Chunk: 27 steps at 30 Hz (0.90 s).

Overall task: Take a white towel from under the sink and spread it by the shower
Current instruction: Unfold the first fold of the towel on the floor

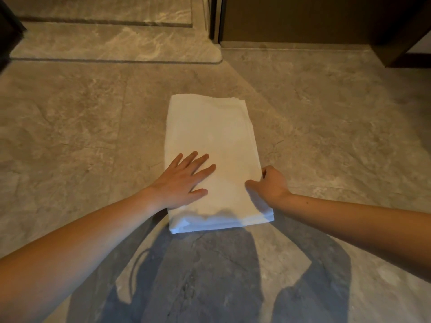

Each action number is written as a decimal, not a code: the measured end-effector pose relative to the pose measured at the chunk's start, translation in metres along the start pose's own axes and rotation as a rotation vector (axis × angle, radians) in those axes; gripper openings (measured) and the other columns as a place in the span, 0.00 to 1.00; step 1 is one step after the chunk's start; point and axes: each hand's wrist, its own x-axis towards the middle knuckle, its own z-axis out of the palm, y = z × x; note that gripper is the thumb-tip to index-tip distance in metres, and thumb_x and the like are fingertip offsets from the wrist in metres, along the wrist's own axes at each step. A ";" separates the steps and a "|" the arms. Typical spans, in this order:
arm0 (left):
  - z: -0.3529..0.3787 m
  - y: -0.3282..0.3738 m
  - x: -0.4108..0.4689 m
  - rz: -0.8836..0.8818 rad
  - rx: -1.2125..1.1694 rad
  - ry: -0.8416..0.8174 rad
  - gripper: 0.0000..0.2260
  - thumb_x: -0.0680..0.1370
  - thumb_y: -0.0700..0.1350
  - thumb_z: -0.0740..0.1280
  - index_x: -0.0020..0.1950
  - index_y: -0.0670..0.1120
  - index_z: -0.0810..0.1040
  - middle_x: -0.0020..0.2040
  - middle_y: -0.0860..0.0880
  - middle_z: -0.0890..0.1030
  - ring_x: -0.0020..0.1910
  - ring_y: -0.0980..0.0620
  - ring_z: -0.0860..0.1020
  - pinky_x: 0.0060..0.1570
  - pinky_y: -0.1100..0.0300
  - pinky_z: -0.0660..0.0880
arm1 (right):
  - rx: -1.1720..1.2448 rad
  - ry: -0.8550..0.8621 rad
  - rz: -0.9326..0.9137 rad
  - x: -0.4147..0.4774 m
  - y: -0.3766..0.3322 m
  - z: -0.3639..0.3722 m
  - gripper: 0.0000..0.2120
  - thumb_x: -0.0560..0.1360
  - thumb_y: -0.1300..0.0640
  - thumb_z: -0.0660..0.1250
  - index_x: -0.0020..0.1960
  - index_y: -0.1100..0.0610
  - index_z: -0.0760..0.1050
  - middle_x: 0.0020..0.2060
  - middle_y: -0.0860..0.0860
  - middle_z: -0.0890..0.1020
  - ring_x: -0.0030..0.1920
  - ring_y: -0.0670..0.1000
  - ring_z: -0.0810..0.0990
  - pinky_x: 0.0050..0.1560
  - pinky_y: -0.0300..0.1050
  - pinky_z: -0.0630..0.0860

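The stone-patterned floor lies bare on all sides of the towel, with wide room to its left and right. A raised stone step runs along the far left, well apart from the towel's far edge; a dark wooden panel stands at the far right. The white towel lies on the floor in the middle, folded into a thick, smooth rectangle, layered edges showing at its near end. The left hand presses flat on top, fingers straight and spread. The right hand grips the towel's right edge, fingers curled around it, thumb on top.
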 end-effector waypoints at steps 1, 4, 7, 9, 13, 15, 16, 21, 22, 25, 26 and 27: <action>-0.002 -0.001 0.001 -0.004 -0.019 -0.008 0.30 0.79 0.65 0.48 0.78 0.61 0.41 0.80 0.52 0.40 0.78 0.49 0.38 0.74 0.48 0.38 | 0.031 0.020 -0.008 -0.004 -0.001 0.000 0.13 0.72 0.54 0.71 0.40 0.53 0.65 0.34 0.46 0.71 0.36 0.49 0.73 0.28 0.40 0.62; -0.019 0.000 0.011 -0.021 -0.086 0.002 0.29 0.79 0.60 0.55 0.79 0.58 0.50 0.79 0.48 0.54 0.76 0.45 0.53 0.73 0.48 0.54 | 0.003 0.014 -0.149 -0.018 -0.002 0.001 0.13 0.74 0.55 0.70 0.50 0.56 0.66 0.35 0.46 0.74 0.33 0.46 0.73 0.28 0.41 0.65; -0.046 0.010 0.030 -0.085 -0.367 0.166 0.24 0.80 0.54 0.59 0.76 0.57 0.61 0.64 0.48 0.72 0.59 0.47 0.74 0.54 0.55 0.70 | -0.049 -0.045 -0.243 -0.034 -0.006 -0.002 0.22 0.75 0.58 0.68 0.64 0.56 0.62 0.37 0.49 0.76 0.35 0.53 0.78 0.32 0.50 0.76; -0.064 0.023 0.047 -0.127 -0.547 0.202 0.20 0.81 0.54 0.60 0.73 0.62 0.63 0.59 0.51 0.74 0.52 0.52 0.76 0.49 0.58 0.70 | -0.040 -0.064 -0.286 -0.044 -0.007 -0.004 0.28 0.74 0.60 0.66 0.70 0.55 0.58 0.35 0.49 0.76 0.35 0.54 0.79 0.35 0.53 0.78; -0.092 0.047 0.089 -0.060 -0.558 0.033 0.18 0.83 0.55 0.57 0.73 0.59 0.65 0.55 0.43 0.77 0.53 0.47 0.77 0.53 0.53 0.72 | -0.049 -0.110 -0.397 -0.057 -0.008 -0.006 0.30 0.75 0.63 0.60 0.74 0.48 0.57 0.28 0.47 0.75 0.26 0.48 0.75 0.28 0.44 0.72; -0.098 0.058 0.106 -0.060 -0.508 -0.090 0.17 0.82 0.55 0.56 0.71 0.58 0.68 0.49 0.41 0.78 0.46 0.45 0.77 0.45 0.54 0.71 | -0.105 -0.124 -0.432 -0.058 -0.009 -0.007 0.25 0.76 0.63 0.58 0.72 0.50 0.64 0.28 0.43 0.72 0.26 0.45 0.72 0.25 0.37 0.67; -0.098 0.063 0.112 -0.082 -0.470 -0.142 0.17 0.82 0.56 0.56 0.70 0.58 0.69 0.52 0.41 0.78 0.48 0.46 0.76 0.47 0.54 0.71 | -0.133 -0.127 -0.435 -0.058 -0.010 -0.007 0.23 0.77 0.62 0.58 0.71 0.51 0.67 0.30 0.42 0.73 0.28 0.44 0.73 0.27 0.35 0.66; -0.094 0.078 0.127 -0.187 -0.301 -0.261 0.17 0.80 0.55 0.59 0.68 0.55 0.70 0.56 0.45 0.65 0.49 0.45 0.71 0.53 0.54 0.70 | -0.230 -0.096 -0.500 -0.055 -0.009 -0.007 0.22 0.78 0.61 0.57 0.72 0.51 0.69 0.53 0.56 0.83 0.49 0.56 0.80 0.42 0.39 0.64; -0.094 0.078 0.130 -0.194 -0.289 -0.255 0.15 0.80 0.51 0.61 0.66 0.52 0.72 0.55 0.44 0.66 0.48 0.45 0.70 0.50 0.55 0.70 | -0.219 -0.098 -0.503 -0.055 -0.009 -0.006 0.22 0.78 0.60 0.57 0.71 0.51 0.69 0.54 0.56 0.83 0.49 0.56 0.79 0.42 0.39 0.64; -0.093 0.069 0.133 -0.209 -0.388 -0.184 0.18 0.77 0.40 0.64 0.67 0.46 0.73 0.63 0.42 0.70 0.58 0.44 0.71 0.46 0.60 0.68 | -0.097 -0.141 -0.403 -0.050 -0.005 -0.002 0.22 0.76 0.61 0.58 0.69 0.49 0.72 0.58 0.54 0.81 0.52 0.53 0.77 0.47 0.39 0.66; -0.091 0.064 0.131 -0.220 -0.460 -0.161 0.21 0.76 0.39 0.66 0.69 0.45 0.72 0.66 0.43 0.69 0.62 0.44 0.71 0.48 0.62 0.67 | -0.059 -0.158 -0.370 -0.047 -0.003 -0.003 0.23 0.75 0.61 0.59 0.68 0.49 0.72 0.60 0.54 0.79 0.54 0.52 0.76 0.49 0.38 0.66; -0.089 0.058 0.127 -0.226 -0.527 -0.139 0.23 0.75 0.38 0.67 0.71 0.45 0.72 0.68 0.44 0.69 0.65 0.45 0.71 0.50 0.63 0.66 | -0.036 -0.176 -0.355 -0.044 -0.001 -0.002 0.23 0.75 0.62 0.60 0.68 0.49 0.73 0.61 0.53 0.78 0.56 0.52 0.76 0.50 0.37 0.66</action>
